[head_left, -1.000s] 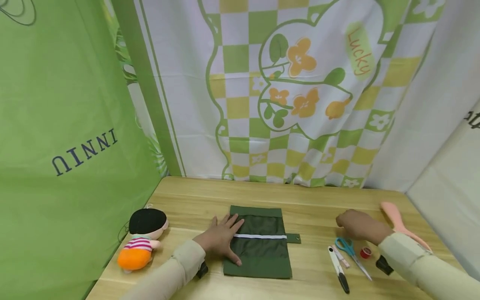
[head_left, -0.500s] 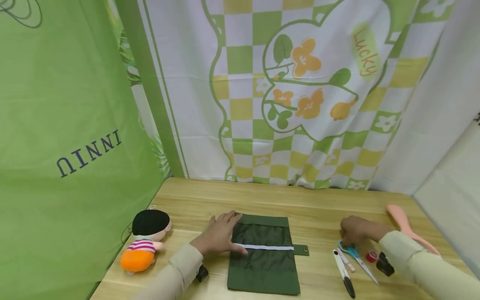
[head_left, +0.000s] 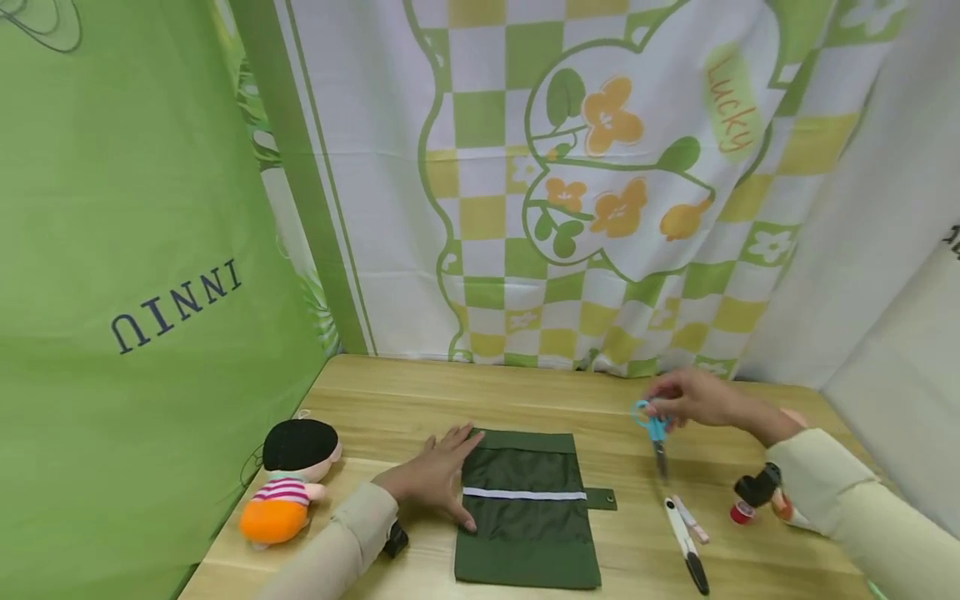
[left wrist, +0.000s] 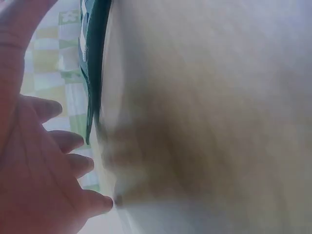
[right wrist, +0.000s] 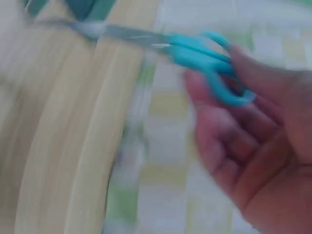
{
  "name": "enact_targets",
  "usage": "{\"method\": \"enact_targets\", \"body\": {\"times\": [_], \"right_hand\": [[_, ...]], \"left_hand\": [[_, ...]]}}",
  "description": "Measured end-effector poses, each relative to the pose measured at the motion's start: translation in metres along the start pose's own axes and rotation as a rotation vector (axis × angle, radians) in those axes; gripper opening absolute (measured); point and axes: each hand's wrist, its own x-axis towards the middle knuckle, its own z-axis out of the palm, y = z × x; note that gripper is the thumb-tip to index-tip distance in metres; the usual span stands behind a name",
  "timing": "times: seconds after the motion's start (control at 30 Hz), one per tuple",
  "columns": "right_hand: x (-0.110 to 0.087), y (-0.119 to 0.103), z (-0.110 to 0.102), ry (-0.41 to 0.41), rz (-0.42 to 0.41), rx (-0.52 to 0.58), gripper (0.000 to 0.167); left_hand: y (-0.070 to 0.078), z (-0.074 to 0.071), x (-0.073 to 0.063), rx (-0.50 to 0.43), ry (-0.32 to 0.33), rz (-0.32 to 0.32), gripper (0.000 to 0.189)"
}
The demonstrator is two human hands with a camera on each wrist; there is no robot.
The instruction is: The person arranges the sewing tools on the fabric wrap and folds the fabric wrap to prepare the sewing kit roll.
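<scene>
Nearest us, our left hand [head_left: 435, 479] lies flat with fingers spread, pressing the left edge of the green pouch [head_left: 527, 508] to the table [head_left: 375, 400]. Right of it, beyond the pen [head_left: 684, 543], our right hand [head_left: 693, 397] pinches the blue scissors [head_left: 656, 433] by the handles, blades hanging down, above the table. We judge the scissors picked up; the pouch is uncut.

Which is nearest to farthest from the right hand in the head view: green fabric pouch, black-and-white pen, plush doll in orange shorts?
From the right hand:
1. Black-and-white pen, on the table just below the hand.
2. Green fabric pouch, mid-table, under the left hand's fingertips.
3. Plush doll in orange shorts, far left edge.
</scene>
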Motion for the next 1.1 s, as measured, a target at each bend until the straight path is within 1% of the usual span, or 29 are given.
{"method": "enact_targets", "body": {"times": [0.07,0.13,0.2,0.27,0.33,0.43,0.53,0.63,0.7,0.77,0.87,1.0,1.1], "right_hand": [[0.028,-0.024,0.019,0.086,-0.075,0.033,0.023],[0.056,-0.044,0.045,0.125,-0.122,0.078,0.026],[0.081,-0.057,0.07,0.136,-0.159,0.111,0.023],[0.103,-0.064,0.093,0.139,-0.178,0.107,0.021],[0.121,-0.065,0.112,0.141,-0.183,0.1,0.02],[0.14,-0.062,0.133,0.137,-0.165,0.128,0.019],[0.153,-0.058,0.149,0.143,-0.145,0.169,0.019],[0.163,-0.056,0.16,0.154,-0.131,0.205,0.02],[0.168,-0.056,0.166,0.131,-0.134,0.219,0.021],[0.171,-0.056,0.171,0.094,-0.136,0.224,0.02],[0.172,-0.056,0.177,0.047,-0.132,0.219,0.018],[0.172,-0.055,0.182,0.029,-0.109,0.205,0.017],[0.172,-0.053,0.185,0.008,-0.102,0.155,0.016]], "left_hand": [[-0.002,0.0,-0.007,-0.005,0.005,-0.001,0.141],[-0.001,0.0,-0.012,0.003,-0.012,0.002,0.141],[0.001,0.0,-0.013,0.018,-0.023,0.011,0.141],[0.003,0.0,-0.011,0.02,-0.028,0.017,0.142],[0.005,0.0,-0.008,0.018,-0.03,0.017,0.143],[0.005,0.001,-0.005,-0.012,-0.029,0.013,0.147],[0.003,0.004,-0.004,-0.053,-0.023,-0.007,0.15],[0.0,0.004,-0.007,-0.079,-0.016,-0.035,0.151],[-0.001,0.004,-0.01,-0.089,-0.025,-0.048,0.151],[-0.003,0.004,-0.012,-0.104,-0.027,-0.041,0.151],[-0.005,0.001,-0.013,-0.141,-0.02,-0.014,0.15],[-0.008,-0.004,-0.011,-0.165,-0.023,0.009,0.15],[-0.008,-0.007,-0.013,-0.181,-0.037,0.006,0.148]]}}
